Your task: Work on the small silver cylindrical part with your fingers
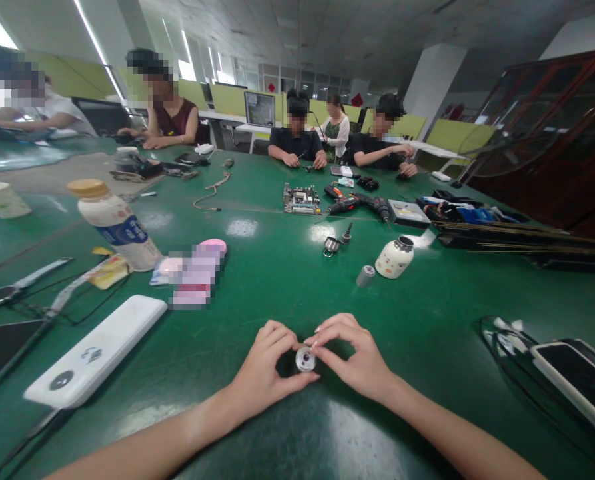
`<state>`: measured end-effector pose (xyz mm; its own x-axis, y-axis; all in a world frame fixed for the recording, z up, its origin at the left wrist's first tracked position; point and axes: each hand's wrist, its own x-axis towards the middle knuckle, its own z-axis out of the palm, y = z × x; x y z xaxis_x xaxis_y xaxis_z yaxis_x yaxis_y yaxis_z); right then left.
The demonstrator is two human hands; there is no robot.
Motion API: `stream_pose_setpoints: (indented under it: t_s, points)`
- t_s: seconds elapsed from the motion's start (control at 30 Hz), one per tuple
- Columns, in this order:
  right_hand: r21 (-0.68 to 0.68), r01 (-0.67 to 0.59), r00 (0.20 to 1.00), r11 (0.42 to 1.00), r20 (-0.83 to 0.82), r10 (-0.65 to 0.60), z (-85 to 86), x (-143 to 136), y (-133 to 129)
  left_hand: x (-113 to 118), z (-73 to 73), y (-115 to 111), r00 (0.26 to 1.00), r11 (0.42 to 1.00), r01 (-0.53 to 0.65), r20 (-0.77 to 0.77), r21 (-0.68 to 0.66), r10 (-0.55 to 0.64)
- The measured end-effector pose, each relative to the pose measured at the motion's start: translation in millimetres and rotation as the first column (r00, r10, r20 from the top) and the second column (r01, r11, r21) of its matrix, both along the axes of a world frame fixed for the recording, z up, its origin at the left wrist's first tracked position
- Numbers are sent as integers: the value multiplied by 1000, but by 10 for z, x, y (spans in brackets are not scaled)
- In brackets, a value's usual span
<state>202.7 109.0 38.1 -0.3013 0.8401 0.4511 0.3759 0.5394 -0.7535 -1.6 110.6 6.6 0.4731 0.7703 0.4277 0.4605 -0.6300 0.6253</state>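
Near the table's front, a small round silver metal part [306, 361] with a dark hole in its middle sits between my hands. My left hand [267, 363] holds it, with the thumb along its lower side and the fingers at its upper left. The fingertips of my right hand [352, 350] are pinched together at its upper right edge. Whatever lies between those fingertips is too small to make out. Beyond my right hand stand a short grey metal cylinder [366, 275] and a cream-coloured bottle [395, 259] with a dark open neck.
Farther back lie a metal clasp-like piece [332, 247], a circuit board [301, 199] and power drills [357, 202]. A white power bank [97, 350], a pink-topped pouch [202, 273] and a drink bottle [114, 223] are at left. A phone [577, 380] with cables lies at right. Several people sit around.
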Motion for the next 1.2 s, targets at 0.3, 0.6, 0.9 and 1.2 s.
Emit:
stream_pose_setpoints:
  t_s: [0.3,0.6,0.9,1.2]
  points:
    - [-246,-134,945,960,260,199,-254,399,383,-3,-13,-2,1000,1000,-4,-11,-29,4]
    - [-303,-78,990,950,-135,38,-21,97,146,4,6,5,1000,999,-1,-1,-37,1]
    - [-144,-151,987,978,-71,142,52,-64,-42,7,3,1,1000,1000,12,17,-21,-12]
    - [-76,-141,986,987,-100,133,-33,-103,-55,3,7,-1,1000,1000,12,2,-26,-12]
